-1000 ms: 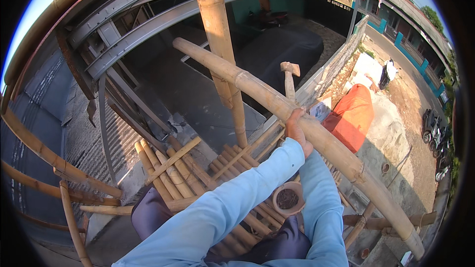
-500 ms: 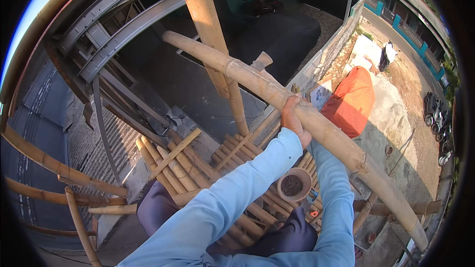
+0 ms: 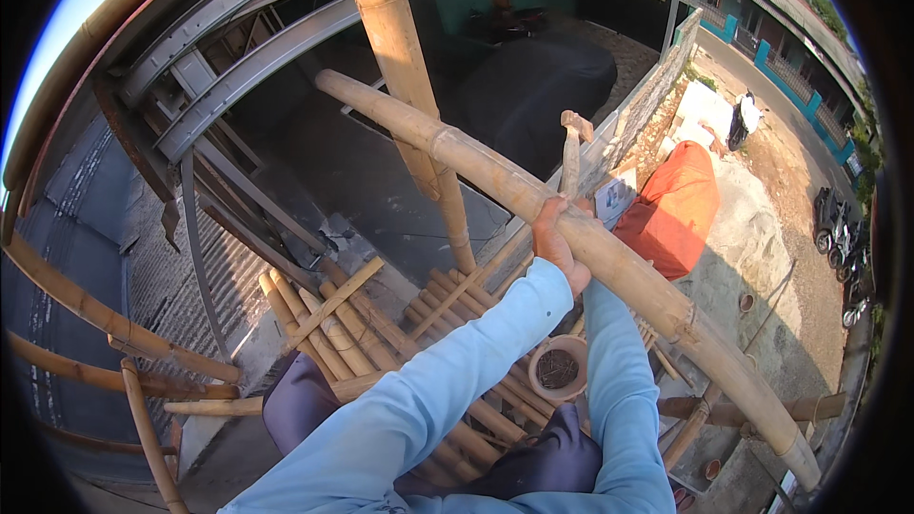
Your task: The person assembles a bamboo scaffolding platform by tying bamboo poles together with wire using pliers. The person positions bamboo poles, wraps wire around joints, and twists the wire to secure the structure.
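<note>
A long, thick bamboo pole (image 3: 486, 167) runs diagonally across in front of me, from the upper middle to the lower right. My left hand (image 3: 556, 246) is closed around its near side at mid-length. Just beyond that hand, a hammer (image 3: 571, 148) stands up past the pole's far edge, head uppermost. My right hand (image 3: 586, 207) is mostly hidden behind the pole and the left hand; it appears closed on the hammer's handle. An upright bamboo post (image 3: 405, 57) meets the pole to the left. Whether a nail is between my left fingers cannot be made out.
Below my arms is a bucket of nails (image 3: 557, 368) on a platform of bamboo poles (image 3: 486, 409). Bamboo rails (image 3: 171, 352) stand to the left, near corrugated roofing (image 3: 176, 276). An orange cover (image 3: 676, 200) and a sand heap (image 3: 738, 257) lie on the ground at right.
The hammer has swung to the right and more upright beyond the pole, showing its handle. My left hand keeps hold of the pole. The view has shifted slightly.
</note>
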Available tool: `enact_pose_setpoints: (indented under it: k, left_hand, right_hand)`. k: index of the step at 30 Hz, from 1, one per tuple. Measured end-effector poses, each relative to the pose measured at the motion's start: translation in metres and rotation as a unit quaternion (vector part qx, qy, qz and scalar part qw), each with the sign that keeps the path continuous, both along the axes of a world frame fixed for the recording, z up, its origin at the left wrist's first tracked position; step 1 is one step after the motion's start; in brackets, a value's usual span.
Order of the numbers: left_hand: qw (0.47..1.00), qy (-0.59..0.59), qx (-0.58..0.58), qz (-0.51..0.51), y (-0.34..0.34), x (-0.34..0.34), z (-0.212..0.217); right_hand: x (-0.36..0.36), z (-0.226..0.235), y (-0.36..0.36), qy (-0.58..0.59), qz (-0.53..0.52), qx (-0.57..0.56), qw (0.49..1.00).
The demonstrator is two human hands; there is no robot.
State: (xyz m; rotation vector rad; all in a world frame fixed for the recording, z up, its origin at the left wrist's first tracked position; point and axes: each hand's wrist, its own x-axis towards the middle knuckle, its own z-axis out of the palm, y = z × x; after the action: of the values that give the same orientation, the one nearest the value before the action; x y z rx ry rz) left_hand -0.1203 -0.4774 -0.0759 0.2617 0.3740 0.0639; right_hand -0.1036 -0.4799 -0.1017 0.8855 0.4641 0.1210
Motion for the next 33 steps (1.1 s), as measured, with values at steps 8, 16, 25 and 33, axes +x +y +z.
enact_pose_setpoints:
  k: [8, 16, 25, 33]
  left_hand:
    - [0.998, 0.052, 0.033, -0.002, 0.007, -0.010, 0.009]
    - [0.996, 0.056, 0.050, 0.042, -0.002, -0.007, 0.004]
    - [1.000, 0.009, 0.030, -0.001, 0.001, -0.002, 0.004]
    - [1.000, 0.029, 0.000, -0.006, 0.001, -0.014, 0.009]
  right_hand:
    - [-0.015, 0.016, -0.007, 0.051, 0.050, 0.030, 0.997]
    - [-0.005, 0.002, 0.004, 0.014, 0.008, 0.027, 1.000]
    - [-0.002, 0.002, -0.009, -0.001, 0.003, 0.017, 1.000]
    - [0.016, 0.000, -0.028, -0.025, 0.040, -0.068, 0.997]
